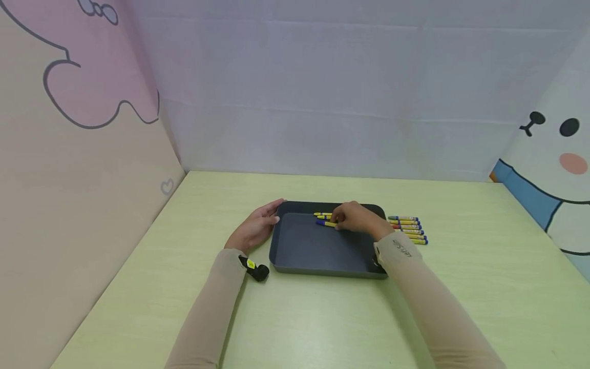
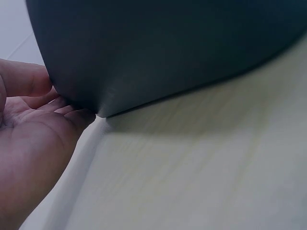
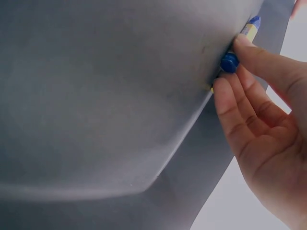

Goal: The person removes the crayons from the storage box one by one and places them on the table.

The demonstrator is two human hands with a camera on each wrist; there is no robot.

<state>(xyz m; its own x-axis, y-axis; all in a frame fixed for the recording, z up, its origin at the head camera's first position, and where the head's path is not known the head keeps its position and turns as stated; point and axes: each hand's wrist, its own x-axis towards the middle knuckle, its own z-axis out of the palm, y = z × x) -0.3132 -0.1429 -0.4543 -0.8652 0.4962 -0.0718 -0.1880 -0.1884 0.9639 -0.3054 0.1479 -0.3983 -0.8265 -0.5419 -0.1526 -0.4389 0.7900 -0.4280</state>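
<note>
My right hand (image 1: 355, 218) is over the far part of a dark grey tray (image 1: 304, 251). It pinches a yellow crayon with blue ends (image 3: 249, 31) between thumb and fingers, low over the tray floor. Just behind that crayon, two more yellow crayons (image 1: 322, 214) lie side by side in the tray, partly covered by the hand. On the left, my left hand (image 1: 253, 228) holds the tray near its far left corner. In the left wrist view the thumb is at the rim and the fingers reach round the corner, their tips partly hidden by the tray wall (image 2: 158, 52).
Several yellow-wrapped crayons (image 1: 417, 231) lie in a row on the table just right of the tray, partly behind the right wrist. The pale green table (image 1: 313, 323) meets a white back wall (image 1: 322, 102) and printed side panels. A black wrist camera (image 1: 260, 272) sits by the left cuff.
</note>
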